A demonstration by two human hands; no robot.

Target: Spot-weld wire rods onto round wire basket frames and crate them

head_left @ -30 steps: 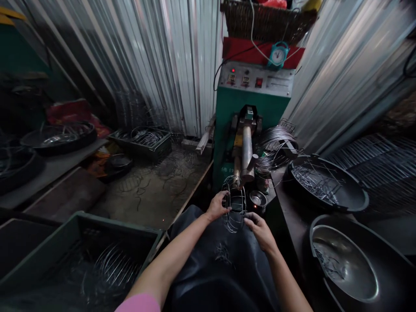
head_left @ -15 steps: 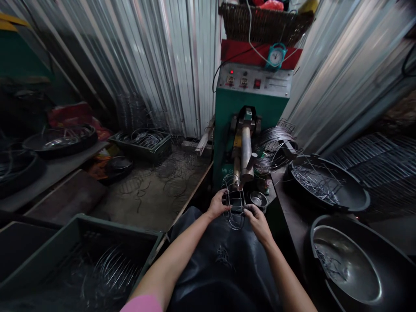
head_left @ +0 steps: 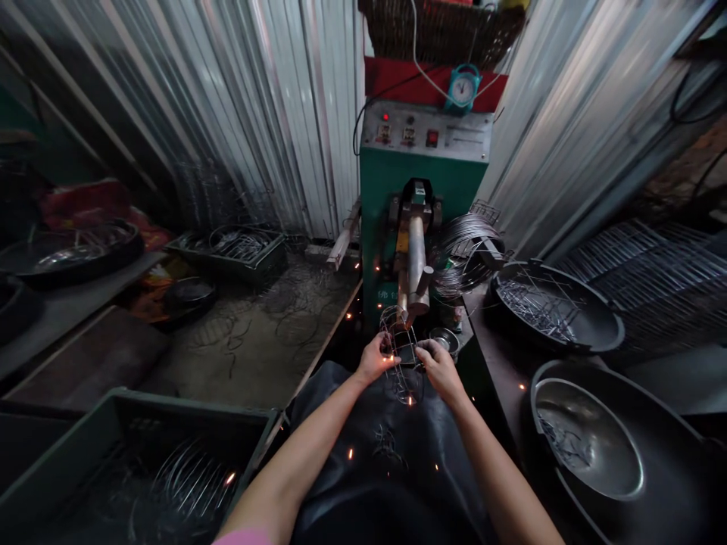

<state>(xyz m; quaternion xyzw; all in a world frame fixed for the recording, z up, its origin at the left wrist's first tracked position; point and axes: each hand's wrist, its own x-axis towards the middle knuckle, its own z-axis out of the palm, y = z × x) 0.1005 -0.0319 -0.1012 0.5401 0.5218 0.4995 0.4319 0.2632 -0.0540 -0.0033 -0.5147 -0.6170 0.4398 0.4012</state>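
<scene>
A round wire cage [head_left: 402,378] is held between my two hands under the metal arm [head_left: 416,261] of a green welding machine [head_left: 423,182]. My left hand [head_left: 375,358] grips the cage's left side with fingers curled round the wires. On the right side my right hand [head_left: 438,369] is closed on the cage. Orange sparks fly around the cage and fall over the dark apron [head_left: 386,462] on my lap.
A green crate [head_left: 113,424] of wire rings sits at lower left. Two dark pans [head_left: 556,314] [head_left: 596,446] holding short wire pieces stand on the right bench. A wire coil [head_left: 469,242] hangs beside the machine. Corrugated metal walls close in behind; wire scraps litter the floor.
Both hands pushed the cage forward and up to the machine's arm, and sparks have appeared. The view has shifted slightly to the right and down.
</scene>
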